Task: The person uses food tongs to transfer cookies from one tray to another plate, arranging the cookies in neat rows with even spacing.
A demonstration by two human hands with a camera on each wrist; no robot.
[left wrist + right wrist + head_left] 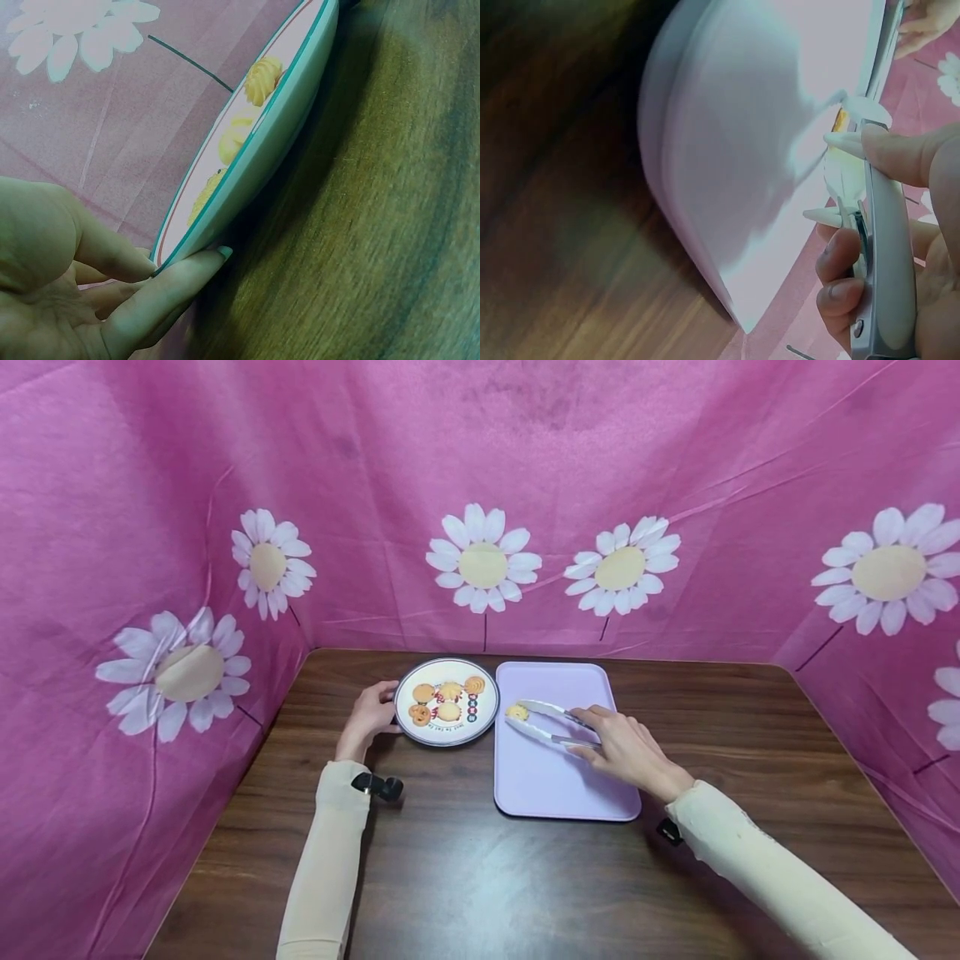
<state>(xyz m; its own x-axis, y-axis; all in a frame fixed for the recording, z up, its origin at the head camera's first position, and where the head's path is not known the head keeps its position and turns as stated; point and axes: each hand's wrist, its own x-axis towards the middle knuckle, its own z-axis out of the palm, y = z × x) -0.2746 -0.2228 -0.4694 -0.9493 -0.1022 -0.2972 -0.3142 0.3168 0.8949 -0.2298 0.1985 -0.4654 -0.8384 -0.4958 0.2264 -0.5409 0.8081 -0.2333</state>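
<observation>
My left hand (370, 714) pinches the left rim of an oval white plate (408, 681) with a dark edge; in the left wrist view the thumb lies above the rim and a finger below it. Several cookies (448, 711) lie on the plate. With my right hand (626, 747) I hold a pair of tongs (566, 739), their white tips spread apart. Between those tips sits a yellow cookie (517, 712) near the left edge of a lilac tray (562, 789). Whether the tips touch the cookie I cannot tell.
Plate and tray stand side by side on a dark wooden table (442, 827). A pink cloth (555, 460) with white daisies hangs behind the table and at its sides. Black straps with small devices are on both wrists.
</observation>
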